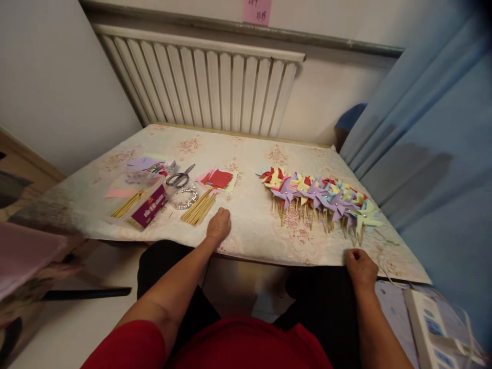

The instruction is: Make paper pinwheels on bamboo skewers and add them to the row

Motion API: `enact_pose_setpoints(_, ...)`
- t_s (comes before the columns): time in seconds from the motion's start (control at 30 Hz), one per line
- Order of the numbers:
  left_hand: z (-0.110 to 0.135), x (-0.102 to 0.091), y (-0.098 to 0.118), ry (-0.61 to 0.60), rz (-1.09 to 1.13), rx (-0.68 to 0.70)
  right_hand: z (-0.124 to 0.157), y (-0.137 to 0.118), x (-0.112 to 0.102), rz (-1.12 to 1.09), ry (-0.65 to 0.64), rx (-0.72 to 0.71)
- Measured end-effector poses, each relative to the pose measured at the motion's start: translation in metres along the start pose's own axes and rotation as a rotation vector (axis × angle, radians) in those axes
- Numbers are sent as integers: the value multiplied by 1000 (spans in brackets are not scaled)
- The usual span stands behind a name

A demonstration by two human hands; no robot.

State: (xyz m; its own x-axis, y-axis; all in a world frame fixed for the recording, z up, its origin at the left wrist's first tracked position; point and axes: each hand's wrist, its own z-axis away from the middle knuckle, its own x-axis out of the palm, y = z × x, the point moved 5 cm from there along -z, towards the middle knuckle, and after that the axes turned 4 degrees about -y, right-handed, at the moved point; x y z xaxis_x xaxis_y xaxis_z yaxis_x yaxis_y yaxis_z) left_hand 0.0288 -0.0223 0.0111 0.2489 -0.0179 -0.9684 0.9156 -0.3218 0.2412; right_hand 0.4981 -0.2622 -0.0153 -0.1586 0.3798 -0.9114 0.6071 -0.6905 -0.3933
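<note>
My left hand [219,224] rests closed on the near part of the table, with nothing showing in it. Just to its left lies a bundle of thin wooden sticks [199,207]. Behind them are red paper squares [217,179] on top of other coloured sheets. My right hand [362,269] is loosely curled at the table's front edge, and I see nothing in its fingers. Beyond it, a row of paper pinwheels [315,193] on sticks lies in purple, yellow, red and green.
Left on the flowered tablecloth [249,220] are scissors [180,177], a clear dish of shiny beads or pins [184,198], a purple box [149,207], more sticks [128,203] and purple paper [143,164]. A radiator [215,87] stands behind; a power strip [432,328] is at lower right.
</note>
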Motion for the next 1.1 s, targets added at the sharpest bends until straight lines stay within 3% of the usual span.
enact_pose_setpoints(1.1,1,2,-1,2,-33,-2,-4,8,6,37,-75,20)
